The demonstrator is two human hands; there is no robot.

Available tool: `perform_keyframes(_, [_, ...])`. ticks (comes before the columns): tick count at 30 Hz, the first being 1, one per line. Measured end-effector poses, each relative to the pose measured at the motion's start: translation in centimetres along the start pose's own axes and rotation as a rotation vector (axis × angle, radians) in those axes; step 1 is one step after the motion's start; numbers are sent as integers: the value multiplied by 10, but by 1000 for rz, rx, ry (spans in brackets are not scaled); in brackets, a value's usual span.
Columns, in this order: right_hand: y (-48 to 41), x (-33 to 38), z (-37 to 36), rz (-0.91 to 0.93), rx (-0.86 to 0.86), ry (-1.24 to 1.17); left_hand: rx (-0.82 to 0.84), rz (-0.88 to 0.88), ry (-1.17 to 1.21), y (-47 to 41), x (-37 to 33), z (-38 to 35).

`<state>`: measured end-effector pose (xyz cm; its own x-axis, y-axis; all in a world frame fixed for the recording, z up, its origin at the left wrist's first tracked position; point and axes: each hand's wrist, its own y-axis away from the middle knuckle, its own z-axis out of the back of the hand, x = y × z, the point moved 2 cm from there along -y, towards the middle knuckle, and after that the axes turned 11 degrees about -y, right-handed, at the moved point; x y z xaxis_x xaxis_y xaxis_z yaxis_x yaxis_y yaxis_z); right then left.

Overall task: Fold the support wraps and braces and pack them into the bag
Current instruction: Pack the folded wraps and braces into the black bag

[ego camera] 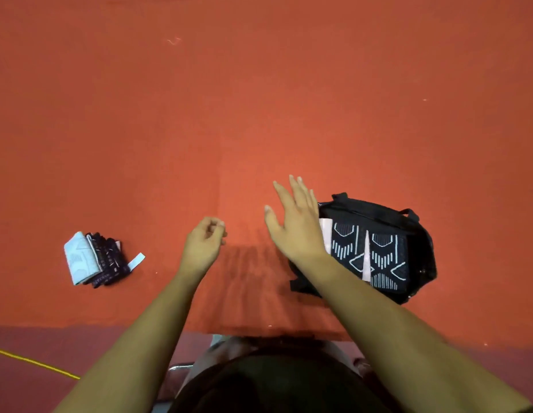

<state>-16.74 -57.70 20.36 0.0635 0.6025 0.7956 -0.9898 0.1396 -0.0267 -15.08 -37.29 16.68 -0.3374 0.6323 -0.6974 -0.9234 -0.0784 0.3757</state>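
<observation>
An orange-red cloth [259, 99] covers the whole work surface, stretching far beyond both hands to the top of the view and out past each side; a faint straight crease [220, 174] runs away from the person, starting between the left hand [203, 244] and the right hand [295, 225]; a small pale thread [174, 40] lies on the cloth far beyond the left hand; the light falls brightest just ahead of the right hand and dims toward the far corners; soft striped shadows [253, 272] fall on the cloth between the two wrists; behind the left hand, toward the person, the cloth ends at a darker maroon surface [35, 341], and a thin yellow cord [32, 362] crosses it slantwise, well to the left of that hand.
</observation>
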Motion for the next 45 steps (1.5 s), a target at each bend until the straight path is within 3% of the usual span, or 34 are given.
perform_keyframes(9, [-3,110,-207,-278,382,-243,-388,242,-11,-15,153,192])
perform_keyframes(15, [1,165,-338,-590,602,-396,-549,377,119,-44,259,272])
perform_keyframes(18, [-7,185,-387,-722,652,-457,-388,582,315,-68,309,275])
perform_keyframes(20, [-15,189,-417,-779,646,-484,-253,628,443,-84,330,269])
perform_keyframes(27, [-28,179,-511,-822,655,-503,57,512,780,-129,350,250])
perform_keyframes(33, [-15,159,-544,-803,607,-497,51,586,783,-141,376,236])
perform_keyframes(38, [-6,150,-549,-893,604,-637,123,610,786,-141,375,234])
perform_keyframes(45, [-21,160,-475,-816,603,-711,156,475,846,-124,315,227])
